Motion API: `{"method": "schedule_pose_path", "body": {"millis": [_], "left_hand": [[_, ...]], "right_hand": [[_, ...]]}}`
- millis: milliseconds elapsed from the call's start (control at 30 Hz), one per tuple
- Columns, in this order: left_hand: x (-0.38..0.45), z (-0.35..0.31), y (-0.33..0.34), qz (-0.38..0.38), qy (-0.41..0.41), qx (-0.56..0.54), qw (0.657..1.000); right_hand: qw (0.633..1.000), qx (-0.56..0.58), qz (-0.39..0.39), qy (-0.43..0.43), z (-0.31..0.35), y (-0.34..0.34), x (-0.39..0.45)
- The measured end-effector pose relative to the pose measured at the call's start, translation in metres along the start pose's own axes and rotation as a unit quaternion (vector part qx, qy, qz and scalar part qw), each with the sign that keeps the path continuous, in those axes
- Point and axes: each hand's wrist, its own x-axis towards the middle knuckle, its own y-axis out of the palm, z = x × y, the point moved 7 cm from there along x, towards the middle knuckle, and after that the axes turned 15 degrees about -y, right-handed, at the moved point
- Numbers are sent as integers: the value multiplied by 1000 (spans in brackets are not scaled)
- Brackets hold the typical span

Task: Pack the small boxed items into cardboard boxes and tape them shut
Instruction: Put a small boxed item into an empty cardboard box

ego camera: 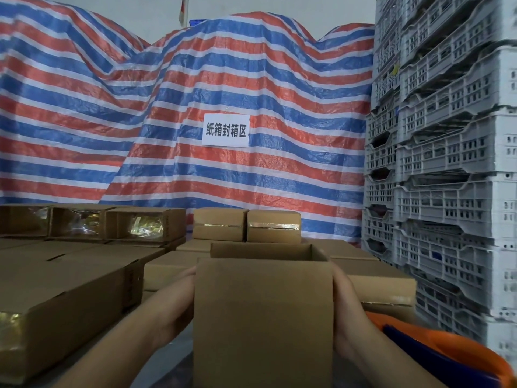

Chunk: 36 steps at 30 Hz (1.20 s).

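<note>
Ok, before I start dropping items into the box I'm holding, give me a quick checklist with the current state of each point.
1. Both hands on the box: ok. The left hand and right hand press against opposite sides of the open cardboard box.
2. Top open: ok. The far flap stands upright and the mouth is clear.
3. Box empty inside: cannot tell, the near wall hides the interior.
4. Bottom taped: cannot tell, the underside is out of view.
5. Small boxed items within reach: cannot tell, none are plainly visible.
6. Tape at hand: cannot tell. An orange and blue object lies at the right, unidentifiable.
</note>
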Motion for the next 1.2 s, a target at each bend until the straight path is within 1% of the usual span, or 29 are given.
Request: {"method": "schedule_pose_path", "body": {"millis": [100, 200, 267, 400, 600, 700, 833, 1000, 1067, 1100, 1133, 1200], "left_hand": [[-1, 0, -3, -56, 12, 14, 998], [-7, -13, -7, -104, 73, 37, 991], [-12, -20, -10, -117, 106, 50, 986], [-8, -19, -3, -70, 90, 35, 993], [-1, -14, -3, -67, 67, 15, 995], [-3, -14, -2, -58, 67, 17, 996], [-6, -16, -3, -55, 72, 20, 996], [-12, -19, -1, -87, 88, 59, 991], [-14, -20, 1, -95, 83, 51, 991], [-15, -23, 3, -97, 68, 38, 992], [-13, -22, 2, -91, 55, 26, 994], [-10, -25, 6, -63, 61, 47, 995]], "right_hand": [[1000, 2, -3, 5, 0, 0, 1], [1000, -3, -7, 11, -1, -1, 2], [1000, -3, -4, 8, -1, 0, 2], [1000, 0, 9, 1, -1, 0, 0], [999, -23, 0, 34, -4, 0, -2], [997, -62, 28, 34, -4, -4, -8], [994, -95, 30, 36, -2, -7, -5], [995, -75, 56, 34, -2, -2, 1], [996, -55, 58, 27, -2, 0, 1], [997, -46, 58, 25, -3, -1, 1], [997, -41, 58, 22, -3, -1, 1], [997, -42, 56, 21, -3, -1, 0]]}}
